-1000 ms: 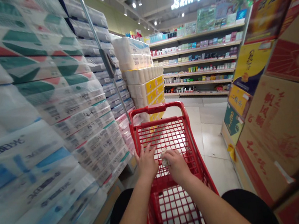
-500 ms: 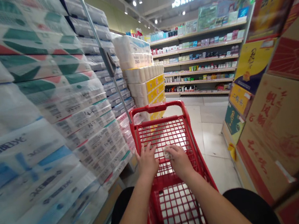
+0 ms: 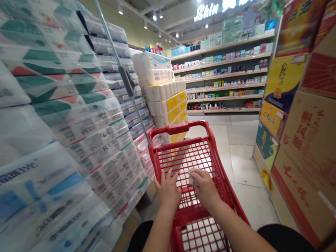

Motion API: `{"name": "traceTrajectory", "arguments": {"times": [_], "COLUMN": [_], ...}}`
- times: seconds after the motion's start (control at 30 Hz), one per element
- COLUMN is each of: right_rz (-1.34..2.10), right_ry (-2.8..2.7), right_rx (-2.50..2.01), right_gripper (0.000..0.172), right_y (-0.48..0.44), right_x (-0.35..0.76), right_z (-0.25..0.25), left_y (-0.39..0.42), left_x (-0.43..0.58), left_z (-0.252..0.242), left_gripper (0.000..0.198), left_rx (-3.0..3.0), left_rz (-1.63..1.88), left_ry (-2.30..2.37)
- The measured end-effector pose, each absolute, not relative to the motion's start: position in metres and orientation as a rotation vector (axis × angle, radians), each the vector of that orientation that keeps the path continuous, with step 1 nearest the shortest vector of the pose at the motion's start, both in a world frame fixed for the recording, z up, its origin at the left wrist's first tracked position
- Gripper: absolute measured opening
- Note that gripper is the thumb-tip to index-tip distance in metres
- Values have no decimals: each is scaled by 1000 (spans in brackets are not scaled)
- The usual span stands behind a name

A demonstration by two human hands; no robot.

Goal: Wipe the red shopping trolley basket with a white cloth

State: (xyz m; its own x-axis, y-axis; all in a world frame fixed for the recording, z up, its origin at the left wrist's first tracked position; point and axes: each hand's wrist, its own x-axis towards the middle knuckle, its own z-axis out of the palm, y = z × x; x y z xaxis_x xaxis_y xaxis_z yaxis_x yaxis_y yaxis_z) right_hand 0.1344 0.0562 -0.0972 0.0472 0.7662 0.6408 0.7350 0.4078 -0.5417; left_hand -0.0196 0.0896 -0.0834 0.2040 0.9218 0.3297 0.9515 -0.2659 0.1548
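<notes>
A red plastic shopping cart (image 3: pixel 180 131) stands in front of me in a store aisle, its basket holding nothing I can see. My left hand (image 3: pixel 167 191) rests on the cart's near handle with fingers laid forward over it. My right hand (image 3: pixel 204 188) grips the same handle beside it, and a crumpled white tissue (image 3: pixel 192 177) is pinched in its fingers. Both forearms reach down from the bottom of the view.
Tall stacks of wrapped tissue packs (image 3: pixel 66 117) crowd the left side, with a metal pole (image 3: pixel 118 61) rising by the cart. Stacked cardboard boxes (image 3: pixel 322 126) line the right. A tiled floor (image 3: pixel 240 152) runs ahead to shelves of cosmetics (image 3: pixel 227 77).
The cart and both hands have rolled slightly forward along the aisle, and the view has tilted up a little. The hands keep the same hold.
</notes>
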Motion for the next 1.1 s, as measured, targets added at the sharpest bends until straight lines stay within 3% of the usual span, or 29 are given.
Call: {"name": "traceTrajectory", "arguments": {"times": [0.5,0.6,0.8,0.97,1.1], "right_rz": [100,35,116,29,104], "right_ry": [-1702,-1572,-1836,-1633,-1873], "right_rx": [-1211,-1301,-1135,-1368,-1170], "right_gripper": [36,38,38,37,40], "right_y": [58,61,59,60,55], "right_x": [126,130,124,131,126], "right_z": [-101,-102,-105,-103,-103], "left_y": [88,88,89,89,90], "left_x": [-19,-19,-19,-19,-19], "left_z": [-81,-81,-84,-84,-86], "left_gripper": [57,58,55,57,58], "left_rx": [-2374,-2384,-2363,-2379,-2356], "left_rz": [-547,-531,-521,-503,-508], "left_ry": [-1848,-1858,-1844,-1868,-1853]}}
